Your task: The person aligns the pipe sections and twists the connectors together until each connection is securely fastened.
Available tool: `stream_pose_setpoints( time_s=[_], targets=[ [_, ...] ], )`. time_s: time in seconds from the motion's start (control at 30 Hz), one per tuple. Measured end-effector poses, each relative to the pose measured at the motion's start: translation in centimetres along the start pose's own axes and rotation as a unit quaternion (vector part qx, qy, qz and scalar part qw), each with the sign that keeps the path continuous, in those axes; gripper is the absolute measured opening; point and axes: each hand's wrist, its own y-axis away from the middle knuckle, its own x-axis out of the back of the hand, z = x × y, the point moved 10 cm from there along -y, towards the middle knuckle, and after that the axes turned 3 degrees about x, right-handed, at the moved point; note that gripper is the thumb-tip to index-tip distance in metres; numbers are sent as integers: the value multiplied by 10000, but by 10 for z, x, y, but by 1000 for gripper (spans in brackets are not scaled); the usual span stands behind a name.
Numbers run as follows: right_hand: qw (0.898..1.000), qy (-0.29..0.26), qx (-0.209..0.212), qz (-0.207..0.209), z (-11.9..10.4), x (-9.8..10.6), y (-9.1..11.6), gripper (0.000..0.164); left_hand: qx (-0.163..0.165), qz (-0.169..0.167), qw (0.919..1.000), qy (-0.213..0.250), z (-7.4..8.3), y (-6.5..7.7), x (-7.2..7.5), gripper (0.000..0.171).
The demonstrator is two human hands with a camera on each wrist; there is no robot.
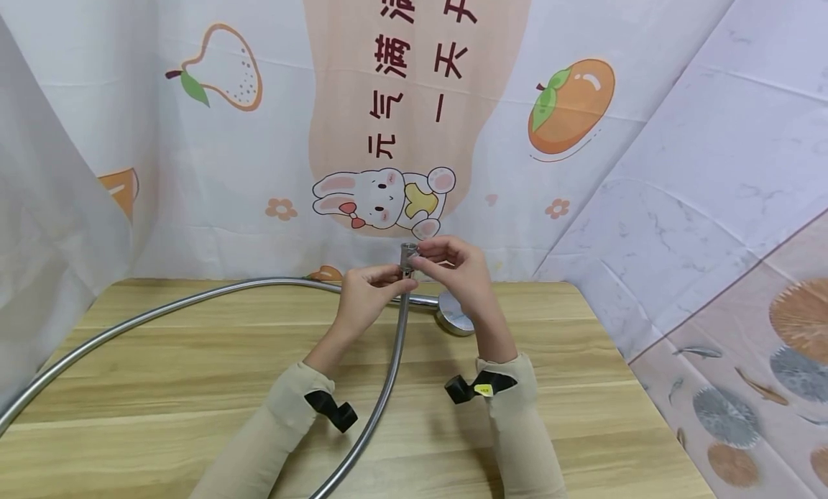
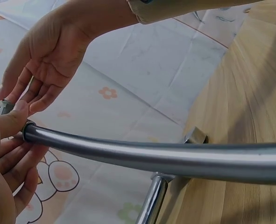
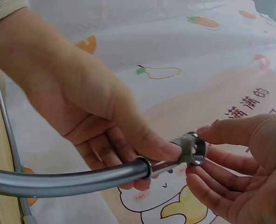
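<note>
A grey metal shower hose [image 1: 392, 369] rises from the table's front, and its upper end stands upright between both hands. At that end sits a silver connector nut [image 3: 192, 148], its threaded opening showing in the right wrist view. My left hand [image 1: 362, 298] pinches the hose end just below the nut, thumb on one side and fingers on the other. From the right, my right hand [image 1: 464, 275] holds the nut between thumb and fingertips. Behind the hands a shower head [image 1: 455, 318] lies on the table, its chrome handle [image 2: 154, 200] pointing left.
The wooden table [image 1: 194, 398] has its back edge against a printed curtain [image 1: 246, 161]. Another stretch of hose [image 1: 129, 326] arcs from behind the left hand across to the table's left side. Pale patterned fabric [image 1: 731, 384] hangs at the right.
</note>
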Motion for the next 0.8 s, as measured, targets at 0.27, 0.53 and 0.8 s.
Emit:
stream_pose_setpoints(
  time_s=[0.27,0.53,0.8],
  targets=[
    [9996,-239,-71,-106,3,4,0,22,196,-491,9982,281,-8,-2,-8,29],
    [9991,-405,-62,-118,2,6,-1,21,55,-887,9949,473,-4,-2,-15,27],
    [9983,-485,-239,-199,3,8,-1,24,29,-962,9946,381,-7,-2,-20,25]
  ],
)
